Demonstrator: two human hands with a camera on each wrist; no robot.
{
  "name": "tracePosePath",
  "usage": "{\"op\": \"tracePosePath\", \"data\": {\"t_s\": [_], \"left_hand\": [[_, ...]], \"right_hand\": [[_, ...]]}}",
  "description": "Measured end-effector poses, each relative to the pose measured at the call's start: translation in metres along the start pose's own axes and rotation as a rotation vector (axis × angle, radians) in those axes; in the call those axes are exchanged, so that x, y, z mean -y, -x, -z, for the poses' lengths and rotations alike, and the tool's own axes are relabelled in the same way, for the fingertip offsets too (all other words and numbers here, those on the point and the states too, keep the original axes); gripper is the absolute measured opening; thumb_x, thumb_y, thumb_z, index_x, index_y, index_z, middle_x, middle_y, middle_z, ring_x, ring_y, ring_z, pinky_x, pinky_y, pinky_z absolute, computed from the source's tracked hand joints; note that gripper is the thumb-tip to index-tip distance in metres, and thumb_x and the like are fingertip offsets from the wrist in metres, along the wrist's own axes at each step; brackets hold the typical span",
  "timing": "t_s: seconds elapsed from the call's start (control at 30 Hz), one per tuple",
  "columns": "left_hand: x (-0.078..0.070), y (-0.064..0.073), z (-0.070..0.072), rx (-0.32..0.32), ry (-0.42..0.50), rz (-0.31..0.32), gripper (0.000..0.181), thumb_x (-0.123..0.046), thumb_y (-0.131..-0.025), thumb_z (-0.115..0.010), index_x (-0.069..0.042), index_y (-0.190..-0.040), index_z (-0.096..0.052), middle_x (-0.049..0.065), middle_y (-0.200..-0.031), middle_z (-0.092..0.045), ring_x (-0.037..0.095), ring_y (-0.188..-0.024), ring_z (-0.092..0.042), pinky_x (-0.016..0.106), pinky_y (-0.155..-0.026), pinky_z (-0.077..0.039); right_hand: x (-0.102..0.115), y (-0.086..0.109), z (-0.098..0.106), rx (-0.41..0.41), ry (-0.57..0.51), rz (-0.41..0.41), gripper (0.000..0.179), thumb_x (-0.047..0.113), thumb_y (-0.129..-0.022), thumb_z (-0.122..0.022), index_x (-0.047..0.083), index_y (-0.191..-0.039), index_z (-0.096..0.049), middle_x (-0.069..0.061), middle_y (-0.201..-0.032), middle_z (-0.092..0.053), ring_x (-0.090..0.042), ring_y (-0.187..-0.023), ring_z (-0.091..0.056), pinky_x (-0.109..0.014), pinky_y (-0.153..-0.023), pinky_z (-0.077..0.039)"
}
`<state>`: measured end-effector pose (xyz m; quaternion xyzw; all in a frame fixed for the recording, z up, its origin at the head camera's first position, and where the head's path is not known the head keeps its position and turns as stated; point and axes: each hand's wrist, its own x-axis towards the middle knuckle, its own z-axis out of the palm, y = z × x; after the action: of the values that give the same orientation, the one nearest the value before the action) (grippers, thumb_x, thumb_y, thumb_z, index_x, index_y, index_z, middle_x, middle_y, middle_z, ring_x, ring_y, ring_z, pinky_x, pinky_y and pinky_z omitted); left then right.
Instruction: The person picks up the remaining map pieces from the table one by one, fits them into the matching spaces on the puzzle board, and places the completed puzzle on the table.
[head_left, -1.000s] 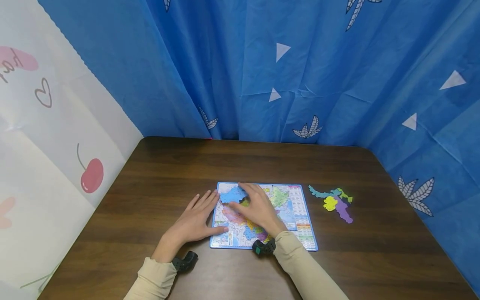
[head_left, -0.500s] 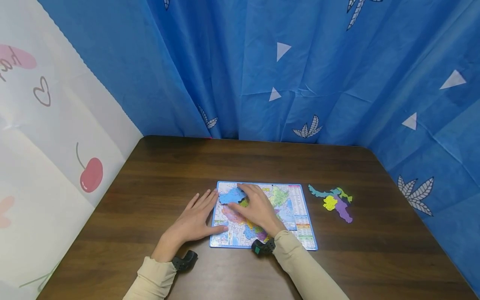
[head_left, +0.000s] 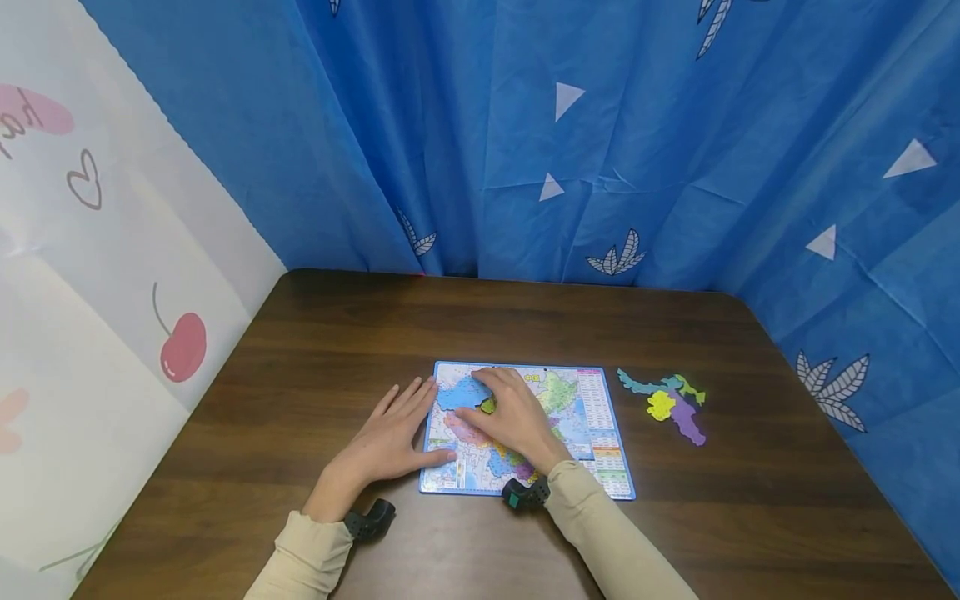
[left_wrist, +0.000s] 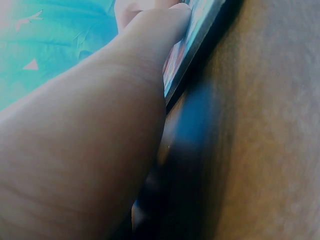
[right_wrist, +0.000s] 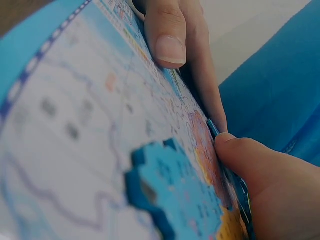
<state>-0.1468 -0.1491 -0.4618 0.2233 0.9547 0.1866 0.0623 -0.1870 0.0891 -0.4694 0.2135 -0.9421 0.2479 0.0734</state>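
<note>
Showing between the hands (head_left: 386, 446) (head_left: 517, 417): blue piece (head_left: 459, 394)

Map board (head_left: 576, 429): one
Hands: two, left hand (head_left: 392, 446) at the board's nine o'clock, right hand (head_left: 517, 417) over it
Loose pieces, near the board's three o'clock: four I can make out, teal piece (head_left: 637, 386), green piece (head_left: 693, 394), yellow piece (head_left: 660, 406), purple piece (head_left: 686, 419)
Pieces on the board: several, full count hidden from me
Wrist cameras (head_left: 370, 522): two
Sleeves (head_left: 607, 533): two
White triangles (head_left: 567, 99): four
Cherry print (head_left: 184, 346): one
</note>
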Motion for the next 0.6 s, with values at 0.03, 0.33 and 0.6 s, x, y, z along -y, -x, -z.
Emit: {"op": "tracePosePath", "data": {"t_s": [0.03,0.33,0.6], "left_hand": [[0.0001,0.0000,0.0000,0.000,-0.002,0.000,0.111,-0.080,-0.084,-0.059,-0.012,-0.164,-0.025,0.005,-0.173,-0.018,0.029,-0.161,-0.013,0.057,-0.129,-0.007],[-0.0006,-0.0007,0.0013,0.014,-0.009,0.002,0.110,-0.081,-0.085,-0.058,-0.012,-0.165,-0.024,0.005,-0.173,-0.017,0.029,-0.161,-0.012,0.056,-0.129,-0.007],[-0.0007,0.0004,0.0015,0.014,-0.016,0.003,0.110,-0.080,-0.085,-0.058,-0.012,-0.165,-0.024,0.005,-0.173,-0.017,0.029,-0.161,-0.012,0.056,-0.129,-0.007]], "right_hand": [[-0.0002,-0.0001,-0.0003,0.001,0.002,-0.001,0.068,0.057,-0.089,-0.076,0.014,-0.140,-0.064,-0.005,-0.146,-0.062,-0.026,-0.139,-0.053,-0.046,-0.116,-0.044],[-0.0013,-0.0001,-0.0008,0.003,0.005,-0.002,0.068,0.056,-0.088,-0.076,0.014,-0.139,-0.065,-0.004,-0.145,-0.062,-0.026,-0.139,-0.052,-0.046,-0.117,-0.043],[-0.0009,0.0008,-0.0002,0.012,0.013,0.010,0.070,0.062,-0.087,-0.074,0.016,-0.139,-0.065,-0.004,-0.145,-0.061,-0.025,-0.138,-0.052,-0.046,-0.115,-0.045]]}}
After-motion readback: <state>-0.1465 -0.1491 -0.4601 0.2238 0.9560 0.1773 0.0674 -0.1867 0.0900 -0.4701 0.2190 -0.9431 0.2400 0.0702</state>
